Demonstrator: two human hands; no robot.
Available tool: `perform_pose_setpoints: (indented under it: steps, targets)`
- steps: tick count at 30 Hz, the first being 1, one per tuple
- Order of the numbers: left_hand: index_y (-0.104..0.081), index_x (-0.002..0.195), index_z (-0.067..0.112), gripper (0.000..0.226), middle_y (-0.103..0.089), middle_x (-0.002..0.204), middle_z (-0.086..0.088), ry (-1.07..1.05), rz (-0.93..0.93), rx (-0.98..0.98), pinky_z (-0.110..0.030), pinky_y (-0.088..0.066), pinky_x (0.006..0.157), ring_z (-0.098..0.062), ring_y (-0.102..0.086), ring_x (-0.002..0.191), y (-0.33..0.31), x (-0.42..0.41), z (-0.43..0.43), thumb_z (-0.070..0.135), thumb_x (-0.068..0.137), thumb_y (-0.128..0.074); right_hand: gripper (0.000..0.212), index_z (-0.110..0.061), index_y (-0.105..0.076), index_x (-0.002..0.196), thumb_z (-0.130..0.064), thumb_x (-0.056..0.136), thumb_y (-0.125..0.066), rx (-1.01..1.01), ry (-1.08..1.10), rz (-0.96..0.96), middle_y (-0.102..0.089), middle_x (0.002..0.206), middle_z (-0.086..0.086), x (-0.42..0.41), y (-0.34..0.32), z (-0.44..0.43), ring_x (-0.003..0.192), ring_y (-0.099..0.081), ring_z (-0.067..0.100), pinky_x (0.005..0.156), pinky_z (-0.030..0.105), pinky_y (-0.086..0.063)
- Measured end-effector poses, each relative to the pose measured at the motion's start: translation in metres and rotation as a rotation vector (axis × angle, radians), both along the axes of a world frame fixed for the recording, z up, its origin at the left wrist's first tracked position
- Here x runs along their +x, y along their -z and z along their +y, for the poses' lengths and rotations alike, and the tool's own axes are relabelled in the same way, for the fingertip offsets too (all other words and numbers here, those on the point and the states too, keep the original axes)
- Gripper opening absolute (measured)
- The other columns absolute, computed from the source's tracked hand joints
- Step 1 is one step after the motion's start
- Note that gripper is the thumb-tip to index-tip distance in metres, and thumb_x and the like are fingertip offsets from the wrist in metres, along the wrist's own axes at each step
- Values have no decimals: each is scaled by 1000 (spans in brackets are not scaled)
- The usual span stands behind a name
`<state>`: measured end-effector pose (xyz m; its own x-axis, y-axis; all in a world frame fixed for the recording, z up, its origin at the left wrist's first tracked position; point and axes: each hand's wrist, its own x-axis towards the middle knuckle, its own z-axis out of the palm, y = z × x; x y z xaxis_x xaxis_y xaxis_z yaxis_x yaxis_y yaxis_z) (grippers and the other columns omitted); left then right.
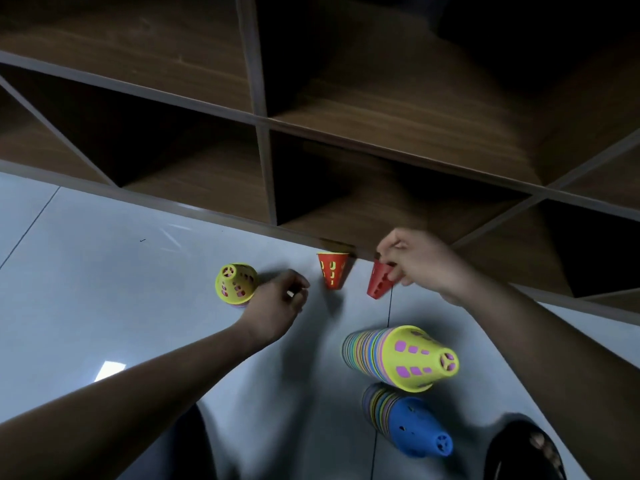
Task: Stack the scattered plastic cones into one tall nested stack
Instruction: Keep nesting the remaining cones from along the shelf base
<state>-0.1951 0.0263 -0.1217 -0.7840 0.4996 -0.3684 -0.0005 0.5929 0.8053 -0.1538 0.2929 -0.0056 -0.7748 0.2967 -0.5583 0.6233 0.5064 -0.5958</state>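
My right hand (420, 263) pinches the rim of a red cone (379, 279), held tilted just above the floor by the shelf's base. A second red cone (333, 270) stands upside down to its left, wide mouth up. My left hand (278, 304) hovers with curled fingers between that cone and a short stack topped by a yellow cone (236, 283); it holds nothing that I can see. Nearer to me lie two long nested stacks on their sides, one capped by a yellow cone (412, 358), the other by a blue cone (417, 426).
A dark wooden shelf unit (270, 140) with open compartments runs along the far side, its base edge right behind the red cones. The floor (104, 271) is pale grey tile. A foot in a black sandal (526, 452) shows at the bottom right.
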Motion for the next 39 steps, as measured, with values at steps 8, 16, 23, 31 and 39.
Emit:
perform_pose_setpoints:
  steps: [8, 16, 23, 31, 39]
  targets:
    - [-61, 126, 21, 34, -51, 139, -2, 252, 324, -51, -40, -48, 106, -28, -54, 125, 23, -25, 45, 17, 92, -69, 12, -30, -68, 103, -21, 100, -60, 323, -182, 8, -62, 116, 0, 29, 78, 32, 101, -65, 22, 87, 37, -52]
    - [-61, 142, 26, 49, -49, 153, -2, 376, 321, -265, -45, -48, 109, -33, -44, 137, 24, -37, 69, 30, 94, -71, 15, -24, -70, 103, -14, 95, -61, 359, -255, 76, -60, 122, -2, 39, 107, 26, 105, -63, 26, 89, 39, -53]
    - [-79, 108, 27, 21, -73, 104, 3, 240, 386, -157, -30, -54, 84, -18, -69, 93, -8, -33, 52, 17, 92, -71, 17, -31, -69, 97, -14, 95, -67, 294, -126, 187, -70, 100, -8, 37, 98, 23, 95, -68, 21, 76, 31, -51]
    - [-76, 102, 30, 16, -77, 93, 16, -105, 334, 172, -23, -58, 77, -3, -74, 83, -97, -46, 17, 15, 99, -70, 19, -33, -50, 97, -18, 100, -62, 208, -128, 420, -66, 81, -6, 3, 10, -6, 66, -67, 12, 70, 39, -54]
    - [-74, 110, 17, 14, -76, 94, 7, -521, 67, 409, -20, -50, 61, -5, -62, 70, -109, -68, -45, 12, 106, -62, 13, -17, -66, 106, -13, 107, -54, -143, 116, 455, -59, 60, 4, -29, -42, -55, 52, -53, 14, 49, 21, -41]
